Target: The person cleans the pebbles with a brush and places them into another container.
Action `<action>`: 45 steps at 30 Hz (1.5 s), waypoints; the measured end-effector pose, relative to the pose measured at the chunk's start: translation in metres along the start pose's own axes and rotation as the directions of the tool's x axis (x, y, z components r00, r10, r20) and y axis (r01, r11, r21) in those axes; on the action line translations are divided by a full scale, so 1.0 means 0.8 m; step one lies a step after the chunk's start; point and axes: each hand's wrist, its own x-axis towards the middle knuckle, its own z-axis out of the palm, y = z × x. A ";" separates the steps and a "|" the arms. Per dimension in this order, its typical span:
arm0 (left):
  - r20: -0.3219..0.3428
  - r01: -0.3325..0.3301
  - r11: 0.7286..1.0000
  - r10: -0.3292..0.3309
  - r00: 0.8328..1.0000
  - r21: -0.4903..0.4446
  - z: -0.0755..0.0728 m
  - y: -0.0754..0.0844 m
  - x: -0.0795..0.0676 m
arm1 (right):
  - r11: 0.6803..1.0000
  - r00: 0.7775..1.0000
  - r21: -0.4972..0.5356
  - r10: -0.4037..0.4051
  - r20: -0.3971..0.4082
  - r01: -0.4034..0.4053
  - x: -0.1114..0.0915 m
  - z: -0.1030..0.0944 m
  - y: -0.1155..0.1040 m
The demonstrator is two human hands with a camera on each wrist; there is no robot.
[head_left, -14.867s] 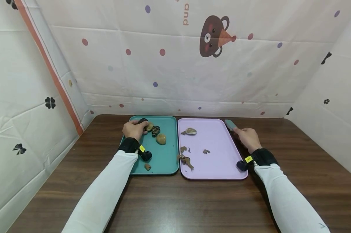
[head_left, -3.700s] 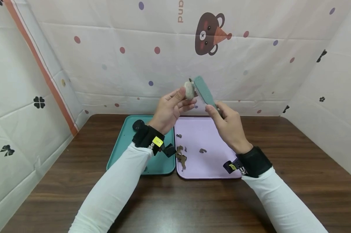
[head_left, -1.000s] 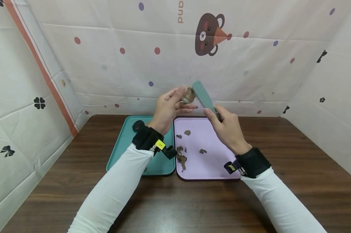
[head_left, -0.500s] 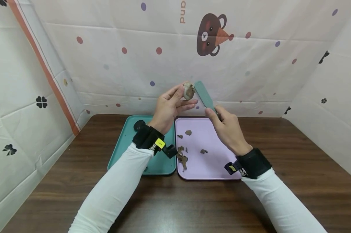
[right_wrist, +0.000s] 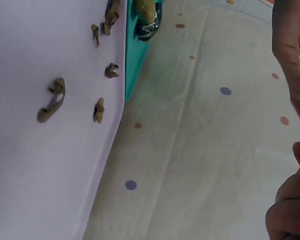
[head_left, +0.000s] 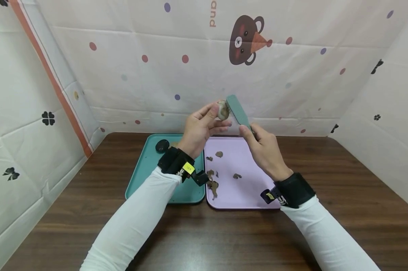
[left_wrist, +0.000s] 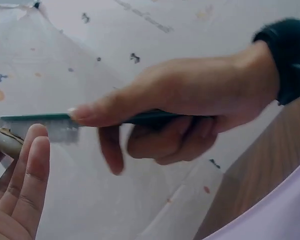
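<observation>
My left hand (head_left: 200,130) pinches a small pale pebble (head_left: 222,110) between thumb and fingers, raised above the trays. Brown, mud-like residue clings to the pebble's right side. In my right hand (head_left: 265,150) is a green brush (head_left: 237,109), gripped by its handle. Its white bristles (left_wrist: 65,131) face the pebble, and the brush head overlaps the pebble's edge in the left wrist view. Thumb and curled fingers wrap the handle there.
A teal tray (head_left: 183,195) holds a black stone (head_left: 162,146), plus tan (right_wrist: 145,10) and striped stones (right_wrist: 150,30). Beside it a lilac tray (head_left: 248,199) carries several brown scraps (head_left: 237,176). Printed cloth (head_left: 136,86) walls the wooden table (head_left: 197,241).
Earlier my left hand was at the stones in the teal tray and the brush was low at right. Both hands rose together; a brown scrap dropped onto the lilac tray. The pebble has been turned.
</observation>
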 end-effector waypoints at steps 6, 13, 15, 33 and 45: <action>-0.046 -0.032 0.999 0.030 0.998 -0.036 -0.001 0.002 0.003 | 0.999 0.999 -0.014 -0.046 0.030 0.046 -0.001 0.000 -0.002; -0.046 0.019 0.998 -0.022 0.999 -0.056 0.002 -0.001 -0.001 | 1.000 1.000 -0.012 -0.024 -0.001 0.024 -0.002 0.003 -0.002; -0.039 0.019 0.997 -0.022 0.999 -0.077 0.003 -0.001 -0.001 | 0.999 0.999 -0.005 -0.036 0.003 0.036 -0.002 0.003 -0.005; -0.070 -0.011 0.991 0.002 0.998 -0.135 0.005 0.001 0.001 | 1.000 0.999 -0.009 -0.030 0.019 0.030 -0.002 0.003 -0.010; -0.038 -0.019 0.992 0.015 0.999 -0.125 0.006 0.002 0.001 | 1.000 1.000 0.011 -0.023 0.020 0.022 -0.002 0.002 -0.013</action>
